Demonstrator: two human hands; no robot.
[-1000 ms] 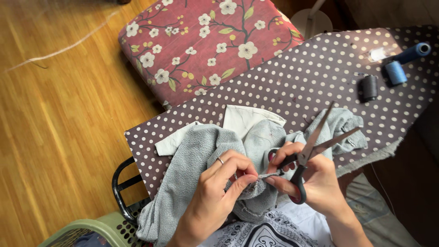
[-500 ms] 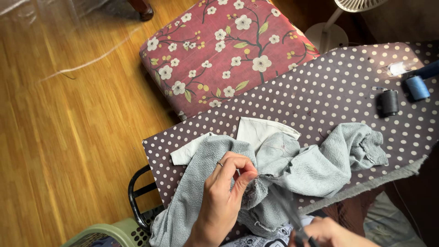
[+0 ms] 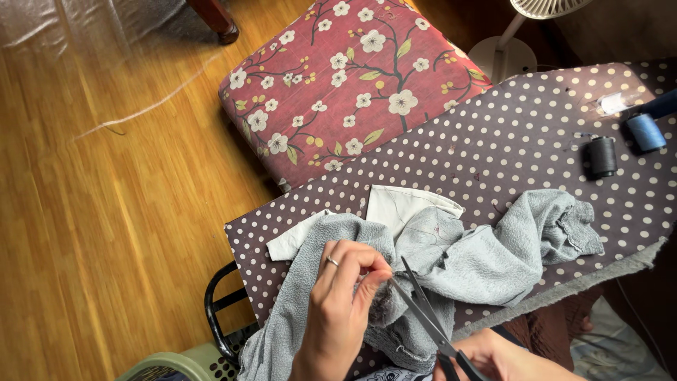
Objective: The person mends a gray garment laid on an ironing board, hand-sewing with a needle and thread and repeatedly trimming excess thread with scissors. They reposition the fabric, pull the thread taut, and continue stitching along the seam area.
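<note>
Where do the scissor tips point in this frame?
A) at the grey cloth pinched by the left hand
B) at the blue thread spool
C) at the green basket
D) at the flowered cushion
A: the scissors, held in the right hand, reach the grey cloth at the left hand fingertips.

My left hand (image 3: 338, 310) comes up from six o'clock, back of the hand to the camera, wrist bent slightly toward one o'clock. Its thumb and fingers (image 3: 363, 262) are curled and pinched together at the tips; a ring sits on one finger. My right hand (image 3: 508, 360) shows only partly at the five o'clock edge, knuckles up, closed in a grip and pointing toward eleven o'clock.
</note>
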